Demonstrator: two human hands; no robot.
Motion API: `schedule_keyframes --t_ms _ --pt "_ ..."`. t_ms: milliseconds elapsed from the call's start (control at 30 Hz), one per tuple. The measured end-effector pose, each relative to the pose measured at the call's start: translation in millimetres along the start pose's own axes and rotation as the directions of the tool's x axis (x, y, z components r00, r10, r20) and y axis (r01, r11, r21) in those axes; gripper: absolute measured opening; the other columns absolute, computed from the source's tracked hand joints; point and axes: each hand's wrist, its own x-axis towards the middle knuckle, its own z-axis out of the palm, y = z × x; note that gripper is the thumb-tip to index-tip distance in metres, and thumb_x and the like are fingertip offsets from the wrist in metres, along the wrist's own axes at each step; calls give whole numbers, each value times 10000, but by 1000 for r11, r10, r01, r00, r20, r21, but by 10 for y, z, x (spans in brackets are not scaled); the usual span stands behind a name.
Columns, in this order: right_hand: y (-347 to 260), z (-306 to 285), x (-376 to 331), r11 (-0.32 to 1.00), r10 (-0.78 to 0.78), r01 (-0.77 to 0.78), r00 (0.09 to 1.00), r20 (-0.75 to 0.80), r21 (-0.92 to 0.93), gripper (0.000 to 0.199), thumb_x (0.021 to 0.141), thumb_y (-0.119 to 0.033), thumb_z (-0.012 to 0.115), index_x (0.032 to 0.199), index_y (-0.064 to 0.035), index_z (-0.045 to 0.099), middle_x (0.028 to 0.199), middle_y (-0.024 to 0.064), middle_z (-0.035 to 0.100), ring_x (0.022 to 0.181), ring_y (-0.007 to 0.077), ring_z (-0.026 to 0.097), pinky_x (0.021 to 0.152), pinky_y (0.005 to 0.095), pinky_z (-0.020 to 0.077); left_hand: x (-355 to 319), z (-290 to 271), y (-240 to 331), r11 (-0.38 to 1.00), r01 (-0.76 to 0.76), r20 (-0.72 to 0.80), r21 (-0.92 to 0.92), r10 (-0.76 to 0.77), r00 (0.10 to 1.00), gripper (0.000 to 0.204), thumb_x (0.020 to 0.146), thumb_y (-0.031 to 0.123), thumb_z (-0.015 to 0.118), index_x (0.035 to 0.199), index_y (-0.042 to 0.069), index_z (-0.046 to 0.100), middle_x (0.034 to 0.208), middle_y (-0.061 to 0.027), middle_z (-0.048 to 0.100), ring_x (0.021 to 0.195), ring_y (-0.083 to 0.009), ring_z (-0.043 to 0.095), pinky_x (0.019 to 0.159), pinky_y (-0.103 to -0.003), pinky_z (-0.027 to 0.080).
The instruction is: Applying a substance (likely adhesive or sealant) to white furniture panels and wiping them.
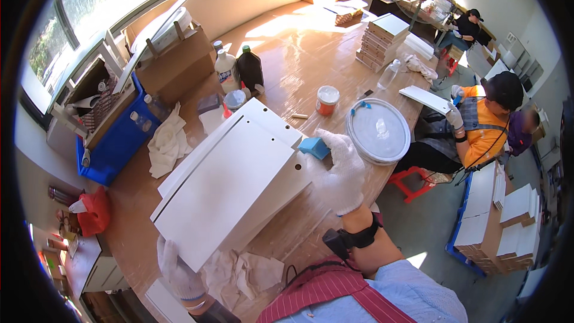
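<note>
A white panel (224, 170) with a dark groove along one long side and small round holes lies tilted over another white panel (286, 186) on the table. My left hand (178, 270), in a white knit glove, grips the upper panel's near left corner; its fingertips are partly hidden by the edge. My right hand (339, 174), gloved too, is closed round a small blue block (315, 148) beside the panels' right end. The block's exact kind cannot be made out. Crumpled cloths (245, 274) lie between the panels and my body.
A round lidded tub (378, 130) and a white-and-red jar (327, 100) stand past my right hand. Bottles (227, 70), a blue crate (113, 149) and a rag (169, 140) are farther left. Stacked panels (380, 42) stand behind. A co-worker in orange (478, 116) holds a panel at right.
</note>
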Motion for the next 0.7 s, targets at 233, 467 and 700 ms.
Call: schedule_keyframes --t_ms 233,467,700 --pt "-4 6 -3 999 -48 48 999 9 4 431 748 -30 782 1157 -65 650 965 116 658 743 227 665 638 313 550 5 -13 -19 988 65 -14 -138 -68 998 495 982 245 502 1346 -89 479 1239 -168 604 1132 -231 600 994 -351 456" --pt "4 26 12 997 -44 43 999 -10 -69 428 744 -33 789 1149 -69 655 950 115 650 711 215 653 616 310 542 26 -16 -39 989 63 -11 -133 -65 998 483 977 232 497 1339 -88 483 1231 -158 606 1126 -224 606 988 -345 464" --pt "-27 63 56 999 -40 39 999 36 33 411 752 -37 782 1143 -63 659 953 109 657 716 202 657 638 301 545 42 34 -34 967 76 -31 -242 -86 996 500 964 245 511 1332 -93 489 1213 -157 613 1111 -224 615 979 -334 471"
